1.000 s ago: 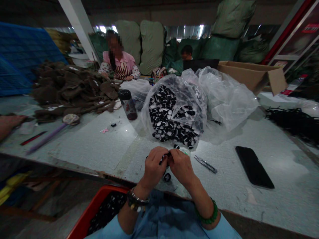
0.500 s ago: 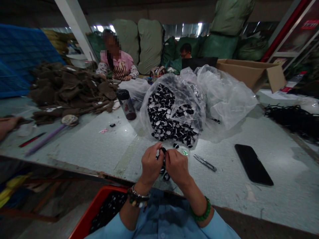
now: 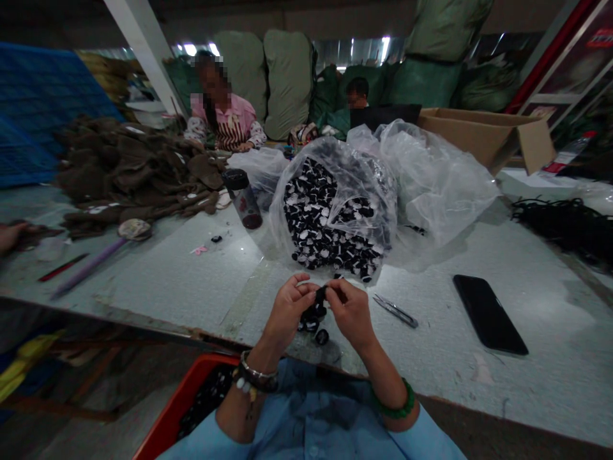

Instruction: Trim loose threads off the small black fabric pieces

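So the left hand (image 3: 287, 310) and right hand (image 3: 349, 311) are both closed in a tight pinch, with the fingertips meeting on a dark strip (image 3: 322, 294), though I can't make out exactly what it is. Biggest change from half a second back: the stuff under the pinch has bunched into a clump of small black-and-white pieces (image 3: 309, 318), sitting lower and wider instead of hanging in a narrow string. The strip runs on a slant, down from the right hand toward the left, and the clump's long way points roughly back toward the person's chest. A loose black piece (image 3: 322, 337) sits just beside the clump on the table (image 3: 158, 281).

All that is just in front of a clear plastic bag (image 3: 306, 153) stuffed with more of the same black-and-white pieces. To the right of the bag lie small metal snips (image 3: 395, 311), then a black phone (image 3: 488, 314), with a tangle of black cord (image 3: 560, 223) farther out. Left of the bag there's a lidded bottle (image 3: 243, 199) and a big pile of brown fabric (image 3: 129, 166). On the near side of the bag, past the table edge, is a red crate (image 3: 189, 390).
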